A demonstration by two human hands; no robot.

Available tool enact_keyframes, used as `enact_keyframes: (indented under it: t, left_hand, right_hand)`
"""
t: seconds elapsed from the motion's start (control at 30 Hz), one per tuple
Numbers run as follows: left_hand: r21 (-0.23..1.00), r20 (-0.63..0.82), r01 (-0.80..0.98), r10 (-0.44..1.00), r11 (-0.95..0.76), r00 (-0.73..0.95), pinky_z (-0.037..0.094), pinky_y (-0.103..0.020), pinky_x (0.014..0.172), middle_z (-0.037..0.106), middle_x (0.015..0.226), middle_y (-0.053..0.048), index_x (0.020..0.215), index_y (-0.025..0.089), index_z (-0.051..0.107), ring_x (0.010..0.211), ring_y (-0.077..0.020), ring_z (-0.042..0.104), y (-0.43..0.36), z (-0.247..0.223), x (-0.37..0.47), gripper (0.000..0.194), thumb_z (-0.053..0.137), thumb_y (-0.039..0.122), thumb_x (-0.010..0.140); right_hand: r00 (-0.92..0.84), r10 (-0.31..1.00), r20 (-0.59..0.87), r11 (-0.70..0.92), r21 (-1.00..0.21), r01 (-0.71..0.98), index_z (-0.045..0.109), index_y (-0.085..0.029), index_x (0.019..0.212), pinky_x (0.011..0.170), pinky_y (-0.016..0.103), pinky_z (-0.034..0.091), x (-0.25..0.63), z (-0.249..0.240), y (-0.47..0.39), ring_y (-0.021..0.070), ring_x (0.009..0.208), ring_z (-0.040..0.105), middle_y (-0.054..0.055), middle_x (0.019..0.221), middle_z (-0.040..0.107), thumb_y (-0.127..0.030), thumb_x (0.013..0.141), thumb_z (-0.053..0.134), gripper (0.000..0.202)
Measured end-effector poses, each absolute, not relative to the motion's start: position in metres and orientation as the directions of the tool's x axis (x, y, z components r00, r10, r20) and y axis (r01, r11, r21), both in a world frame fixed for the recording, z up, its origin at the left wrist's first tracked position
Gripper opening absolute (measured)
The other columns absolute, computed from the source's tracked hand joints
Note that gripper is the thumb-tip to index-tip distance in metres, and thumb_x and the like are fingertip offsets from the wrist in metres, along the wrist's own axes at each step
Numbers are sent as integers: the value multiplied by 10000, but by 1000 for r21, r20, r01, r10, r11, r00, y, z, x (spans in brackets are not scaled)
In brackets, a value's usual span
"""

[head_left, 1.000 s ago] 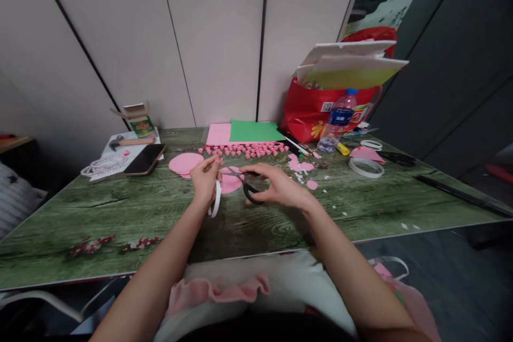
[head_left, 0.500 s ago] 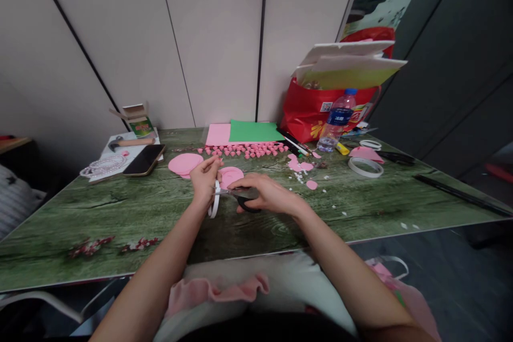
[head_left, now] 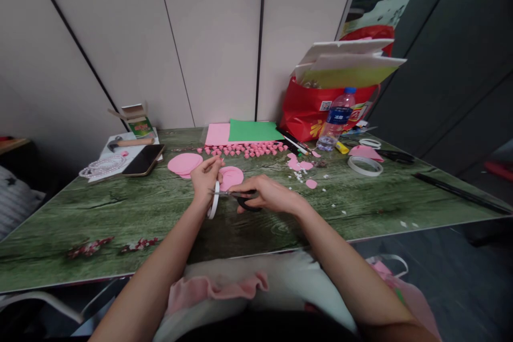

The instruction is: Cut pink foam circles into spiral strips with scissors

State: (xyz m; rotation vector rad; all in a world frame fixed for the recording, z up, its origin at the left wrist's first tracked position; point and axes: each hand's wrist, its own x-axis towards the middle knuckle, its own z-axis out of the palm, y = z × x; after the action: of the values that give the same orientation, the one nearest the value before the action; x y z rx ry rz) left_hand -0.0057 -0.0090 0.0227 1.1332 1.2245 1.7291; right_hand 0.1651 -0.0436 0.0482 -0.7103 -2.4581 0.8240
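My left hand is closed, its thumb and fingers pinched together. A roll of white tape hangs on edge against its palm, and a tiny pink bit shows at the fingertips. My right hand grips black-handled scissors, the blades pointing left across the tape's edge. Whether the blades are fully closed is too small to tell. Just behind the hands lie a round pink piece and more pink discs. Further back, many small pink pieces stand in rows.
Pink and green sheets lie by the wall. To the right are a red bag, a water bottle, pink scraps and another tape roll. A phone, hammer and bead string lie left.
Both hands stay almost in place. The scissor blades reach slightly further left across the tape, and the view has shifted very slightly.
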Motion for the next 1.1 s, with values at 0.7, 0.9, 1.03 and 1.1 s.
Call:
enact_keyframes:
  t: [0.7,0.9,1.03,1.1]
  left_hand:
    - [835,461,422,868,-354,-186,457,-221,485,686,755,-74,879,117,664,548,-135,596,-11,12,-3,255,571,273,699]
    - [635,541,713,830,-298,-135,471,-288,653,686,855,-111,913,106,665,701,-194,623,-3,3,-14,279,507,265,746]
    - [599,507,757,855,-262,-106,461,-281,631,690,827,-107,926,107,664,669,-196,623,-3,3,-15,285,492,257,754]
    - [589,456,776,886,-228,-86,455,-278,607,692,795,-103,920,114,667,646,-196,622,-4,3,-15,276,492,246,752]
  right_hand:
    - [-457,752,475,642,-371,671,544,-224,1102,802,314,363,193,45,-21,203,928,491,65,969,577,-183,677,621,434]
    - [-398,910,117,413,-164,896,591,-215,1039,800,258,352,216,29,-2,208,967,514,76,997,609,-71,617,613,446]
    - [-421,907,-3,418,-120,901,604,-204,1053,799,251,358,218,27,1,206,965,543,87,986,637,-6,628,540,473]
    - [-414,910,-30,410,-94,907,616,-194,1045,793,254,362,217,27,2,211,963,551,105,981,641,16,629,511,478]
